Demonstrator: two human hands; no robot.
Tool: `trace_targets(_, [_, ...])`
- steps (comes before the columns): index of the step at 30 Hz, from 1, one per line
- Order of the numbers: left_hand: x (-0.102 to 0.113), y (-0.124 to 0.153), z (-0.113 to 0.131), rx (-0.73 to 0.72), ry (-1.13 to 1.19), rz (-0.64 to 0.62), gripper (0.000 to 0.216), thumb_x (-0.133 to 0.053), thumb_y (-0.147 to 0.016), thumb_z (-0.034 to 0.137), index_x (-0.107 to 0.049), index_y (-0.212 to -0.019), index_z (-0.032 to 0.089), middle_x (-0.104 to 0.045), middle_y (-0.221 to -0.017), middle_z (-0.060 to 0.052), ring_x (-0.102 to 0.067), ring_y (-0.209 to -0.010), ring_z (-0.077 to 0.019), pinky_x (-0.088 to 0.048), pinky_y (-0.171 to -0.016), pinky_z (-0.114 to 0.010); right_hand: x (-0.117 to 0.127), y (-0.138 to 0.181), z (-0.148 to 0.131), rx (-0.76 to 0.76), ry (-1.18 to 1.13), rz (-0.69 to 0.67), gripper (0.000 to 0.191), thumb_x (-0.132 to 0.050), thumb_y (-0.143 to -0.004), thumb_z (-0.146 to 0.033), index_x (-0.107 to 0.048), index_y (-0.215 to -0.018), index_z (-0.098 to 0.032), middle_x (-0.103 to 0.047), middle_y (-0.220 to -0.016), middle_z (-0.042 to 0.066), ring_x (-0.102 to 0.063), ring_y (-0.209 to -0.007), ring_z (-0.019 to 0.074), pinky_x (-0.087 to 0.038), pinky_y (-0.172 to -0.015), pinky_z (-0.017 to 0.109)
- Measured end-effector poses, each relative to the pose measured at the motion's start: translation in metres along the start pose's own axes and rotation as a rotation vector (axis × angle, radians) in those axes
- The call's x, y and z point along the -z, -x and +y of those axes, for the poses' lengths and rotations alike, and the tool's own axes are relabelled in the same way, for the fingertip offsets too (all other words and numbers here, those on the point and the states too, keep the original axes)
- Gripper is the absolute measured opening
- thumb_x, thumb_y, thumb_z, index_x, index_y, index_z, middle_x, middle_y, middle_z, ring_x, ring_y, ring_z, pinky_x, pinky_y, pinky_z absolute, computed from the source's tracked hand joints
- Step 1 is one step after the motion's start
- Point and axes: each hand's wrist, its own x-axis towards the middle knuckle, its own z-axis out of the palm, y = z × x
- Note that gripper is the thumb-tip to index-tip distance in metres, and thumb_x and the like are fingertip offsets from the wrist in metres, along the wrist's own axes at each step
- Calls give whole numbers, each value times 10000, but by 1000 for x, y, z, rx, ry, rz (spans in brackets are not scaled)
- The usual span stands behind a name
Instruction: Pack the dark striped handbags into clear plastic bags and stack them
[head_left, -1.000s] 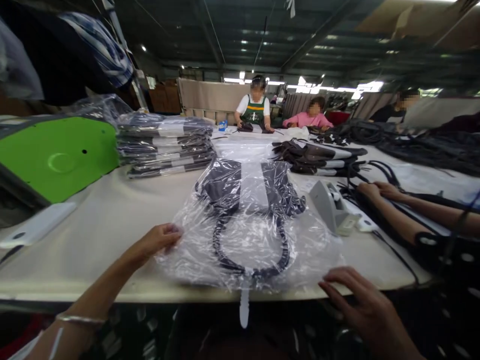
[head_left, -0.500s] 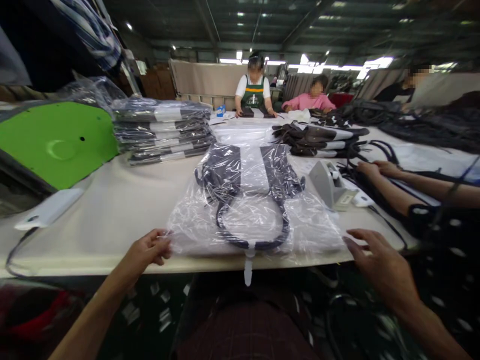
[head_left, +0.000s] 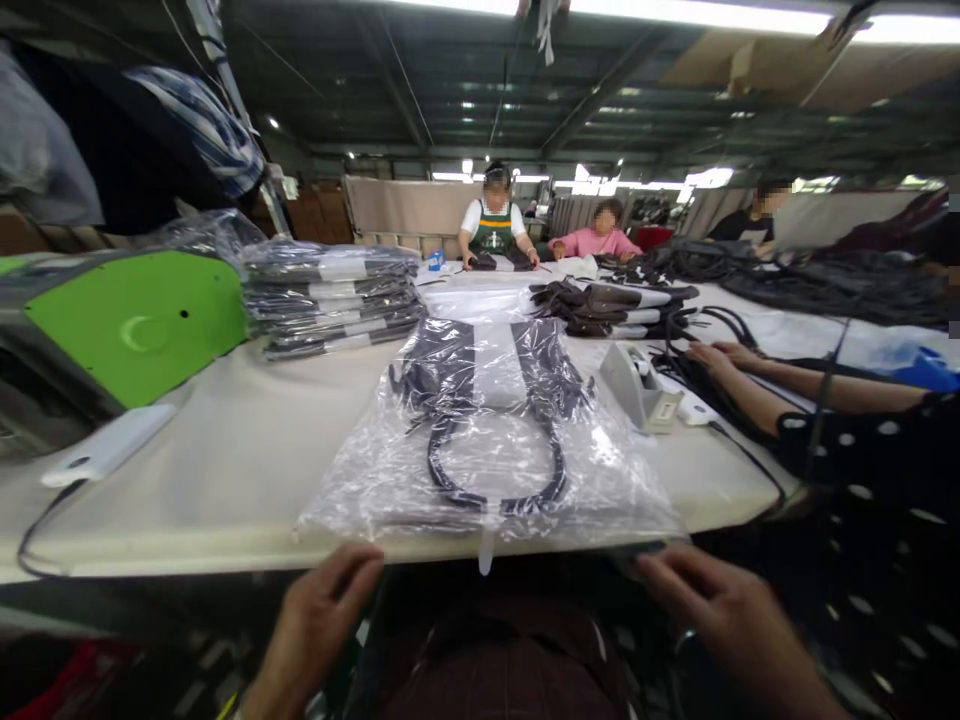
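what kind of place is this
Most likely a bag factory's packing floor: a long shared table, a stack of bagged goods, a dark bag in clear plastic, and seated co-workers.

Both hands have dropped off the bagged tote (head_left: 487, 430) toward six o'clock. The left hand (head_left: 319, 625) and right hand (head_left: 712, 615) now sit below the table edge (head_left: 187, 555), fingers loose.

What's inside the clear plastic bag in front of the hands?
The plastic bag holds a folded dark-and-white bag with looped handles. Glare and wrinkles hide finer details.
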Motion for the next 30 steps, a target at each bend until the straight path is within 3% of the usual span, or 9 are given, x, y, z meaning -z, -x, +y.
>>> trace_targets(3, [-40, 3, 11, -442, -134, -279, 227, -562, -929, 331, -729, -1076, 285, -732, -1088, -52, -682, -1015, -212, -553, -922, -305, -52, -1, -37, 385, -40, -191, 269, -515, -947, -360, -752, -1001, -243, -744, -1058, 62, -690, -1019, 221, -558, -916, 313])
trace_targets(5, [-59, -5, 17, -598, -231, -275, 376, -508, -949, 240, -620, -1306, 283, -639, -1327, -86, -579, -1246, -250, -480, -1066, -401, -80, -10, -56, 511, -6, -197, 339, -523, -933, -269, -678, -1232, -233, -643, -1319, 95, -552, -1283, 264, -454, -1099, 436])
trace_targets(8, [-76, -18, 23, -683, -306, -207, 542, -478, -943, 176, -432, -1478, 243, -474, -1502, -119, -426, -1397, -288, -388, -1144, -499, -102, -29, -75, 501, 69, -113, 495, -531, -908, -219, -540, -1401, -174, -485, -1489, 134, -400, -1413, 296, -374, -1157, 519])
trace_targets(10, [-82, -25, 24, -676, -279, -185, 519, -488, -941, 175, -461, -1454, 242, -506, -1472, -119, -467, -1360, -279, -398, -1136, -484, -107, -42, -82, 452, 121, -82, 489, -558, -908, -243, -547, -1389, -155, -501, -1471, 151, -418, -1396, 310, -367, -1152, 526])
trace_targets(14, [-89, -35, 30, -565, -151, -193, 278, -508, -948, 215, -662, -1177, 247, -672, -1189, -93, -601, -1140, -250, -471, -1037, -427, -116, -64, -93, 382, 214, -172, 348, -638, -887, -326, -678, -1197, -172, -683, -1217, 138, -590, -1184, 302, -418, -1065, 461])
trace_targets(20, [-89, -56, 32, -320, -29, -92, 118, -544, -897, 206, -659, -923, 205, -639, -957, -89, -599, -942, -241, -486, -873, -382, -99, -102, -117, 331, 203, -369, 158, -676, -820, -310, -729, -929, -210, -723, -890, 35, -648, -833, 201, -455, -752, 286])
trace_targets(23, [-83, -65, 25, -259, -39, -146, 87, -567, -851, 194, -650, -875, 205, -637, -931, -83, -600, -897, -241, -470, -835, -372, -70, -119, -128, 363, 104, -153, 137, -629, -859, -296, -706, -925, -203, -709, -873, 29, -638, -813, 187, -454, -755, 283])
trace_targets(26, [-76, -69, 25, -254, -43, -227, 100, -566, -847, 212, -661, -817, 209, -643, -914, -79, -601, -896, -243, -450, -826, -360, -59, -125, -126, 464, 89, 107, 190, -545, -932, -282, -683, -1033, -197, -708, -1036, 78, -650, -957, 216, -474, -860, 315])
trace_targets(30, [-70, -71, 41, -102, 127, -329, 117, -640, -809, 265, -698, -897, 215, -686, -876, -60, -631, -833, -229, -452, -775, -326, -94, -113, -108, 542, 64, 22, 242, -488, -961, -252, -683, -1100, -213, -696, -1169, 99, -650, -1086, 239, -501, -923, 332])
